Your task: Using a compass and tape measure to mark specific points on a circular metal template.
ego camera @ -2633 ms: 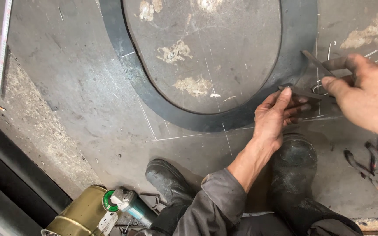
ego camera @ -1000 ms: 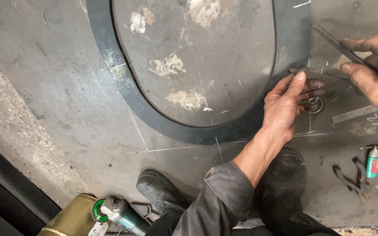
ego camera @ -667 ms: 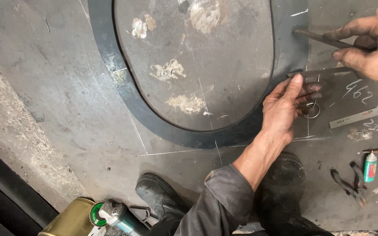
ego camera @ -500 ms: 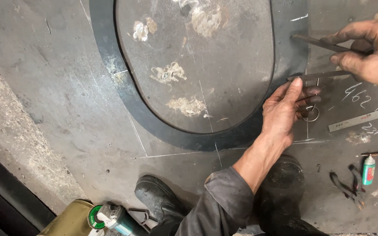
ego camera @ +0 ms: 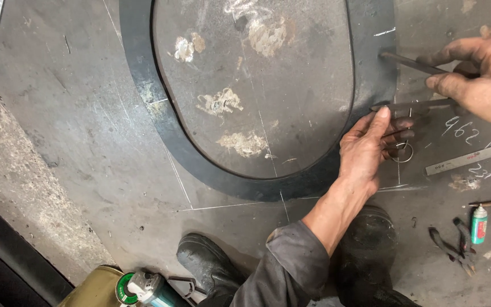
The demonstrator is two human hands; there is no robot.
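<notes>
Black oval ring (ego camera: 200, 159): flat on steel floor (ego camera: 75, 113). Right hand (ego camera: 478, 74): closed on thin metal rod (ego camera: 410, 63), tip touching ring. Left hand (ego camera: 370, 148): fingers extended, pressing ring's outer edge.

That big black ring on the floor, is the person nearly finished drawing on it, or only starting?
Partway, it seems. Done: white chalk lines already cross the metal floor around the black ring, with chalk figures beside it. In hand: the left hand presses near the ring's edge while the right hand holds a thin metal rod with its tip on the ring. Left: the ring itself shows just one short chalk tick, so most marking seems undone.
</notes>
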